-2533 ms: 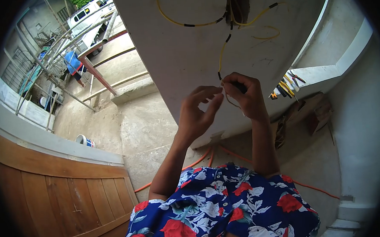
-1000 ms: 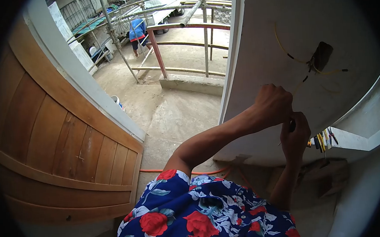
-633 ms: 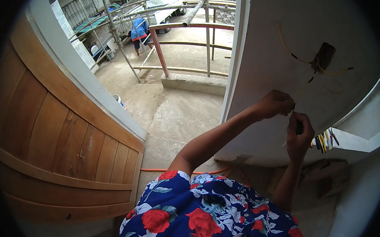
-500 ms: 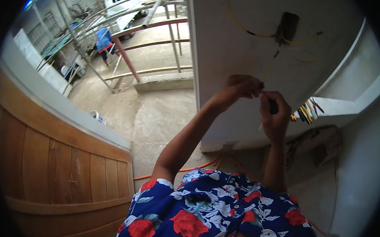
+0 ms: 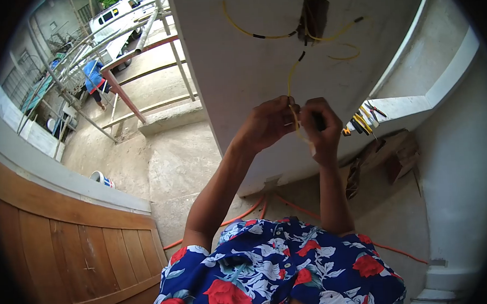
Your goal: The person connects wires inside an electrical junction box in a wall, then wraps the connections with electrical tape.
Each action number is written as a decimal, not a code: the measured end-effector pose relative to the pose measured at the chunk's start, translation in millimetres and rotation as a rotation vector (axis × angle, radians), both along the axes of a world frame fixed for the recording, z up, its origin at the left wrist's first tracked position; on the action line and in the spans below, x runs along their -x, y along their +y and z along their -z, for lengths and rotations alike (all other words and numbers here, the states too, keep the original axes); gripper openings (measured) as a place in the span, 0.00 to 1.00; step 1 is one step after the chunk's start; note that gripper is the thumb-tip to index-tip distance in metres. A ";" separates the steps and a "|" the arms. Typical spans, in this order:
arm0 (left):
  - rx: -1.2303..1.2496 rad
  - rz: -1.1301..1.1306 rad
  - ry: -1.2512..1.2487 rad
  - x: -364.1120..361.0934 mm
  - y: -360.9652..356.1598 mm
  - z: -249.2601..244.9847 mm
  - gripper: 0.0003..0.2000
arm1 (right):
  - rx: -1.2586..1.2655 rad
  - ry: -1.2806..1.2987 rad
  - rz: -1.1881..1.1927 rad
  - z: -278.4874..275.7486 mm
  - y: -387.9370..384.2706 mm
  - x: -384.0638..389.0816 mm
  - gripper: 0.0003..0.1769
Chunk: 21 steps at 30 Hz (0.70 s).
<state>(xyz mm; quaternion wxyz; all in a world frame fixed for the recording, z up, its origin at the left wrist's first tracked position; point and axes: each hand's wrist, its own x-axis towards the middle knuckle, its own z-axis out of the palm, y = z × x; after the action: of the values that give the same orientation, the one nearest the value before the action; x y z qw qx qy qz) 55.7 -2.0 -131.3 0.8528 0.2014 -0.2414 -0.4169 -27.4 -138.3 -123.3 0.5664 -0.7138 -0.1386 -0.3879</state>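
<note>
A yellow wire (image 5: pixel 289 81) with a black-taped section hangs from the wall box hole (image 5: pixel 315 21) down to my hands. My left hand (image 5: pixel 268 124) is closed on this wire, pinching it between thumb and fingertips. Close beside it on the right, my right hand (image 5: pixel 323 130) has its fingers curled around the lower part of the same wire. A pale tail of wire shows below the right fingers. Blur hides the exact grip there. More yellow wires with black ends, one curving left and others right, come out of the hole above.
Several pliers and other hand tools (image 5: pixel 366 121) lie on a white ledge to the right. Orange cable (image 5: pixel 290 203) runs across the floor. A wooden door (image 5: pixel 83 237) stands at left, a bucket (image 5: pixel 101 178) outside. Beyond the railing (image 5: pixel 139 47), a person in blue (image 5: pixel 93 77) bends over.
My view has shifted, so the wall and both hands appear farther left. The wire between my hands now shows more clearly, and the hands sit slightly differently around it.
</note>
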 end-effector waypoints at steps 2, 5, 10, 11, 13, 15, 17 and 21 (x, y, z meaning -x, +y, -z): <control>-0.105 -0.032 0.103 10.5 3.2 -7.4 0.09 | -0.108 0.124 0.053 -5.3 -8.4 -5.2 0.09; -0.064 -0.002 0.138 5.4 1.1 4.5 0.09 | 0.068 0.178 -0.121 -21.9 -20.2 -22.0 0.13; 0.105 0.115 0.187 -0.8 -6.7 21.1 0.07 | 0.043 0.510 -0.246 -41.2 -17.1 -33.6 0.11; 0.084 0.118 0.267 1.4 -5.7 20.9 0.07 | 0.077 0.585 -0.262 -42.8 -16.9 -34.4 0.09; 0.067 0.008 0.249 8.2 -4.4 22.0 0.07 | 0.154 0.509 -0.211 -39.1 -11.6 -38.3 0.08; 0.044 -0.094 0.237 15.5 1.3 16.1 0.06 | 0.221 0.437 -0.154 -29.3 -8.6 -41.3 0.08; -0.009 -0.248 0.106 18.0 5.5 11.0 0.06 | 0.279 0.349 -0.060 -20.8 -12.1 -46.5 0.07; -0.044 -0.262 0.055 16.8 10.0 10.6 0.10 | 0.242 0.368 -0.110 -19.5 -11.8 -43.9 0.07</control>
<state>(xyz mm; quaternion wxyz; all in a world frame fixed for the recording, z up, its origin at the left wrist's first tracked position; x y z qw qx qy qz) 38.9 8.0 -141.9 0.9016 0.2385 -0.1804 -0.3126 16.5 -150.1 -103.8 0.5125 -0.8267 -0.1172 -0.2002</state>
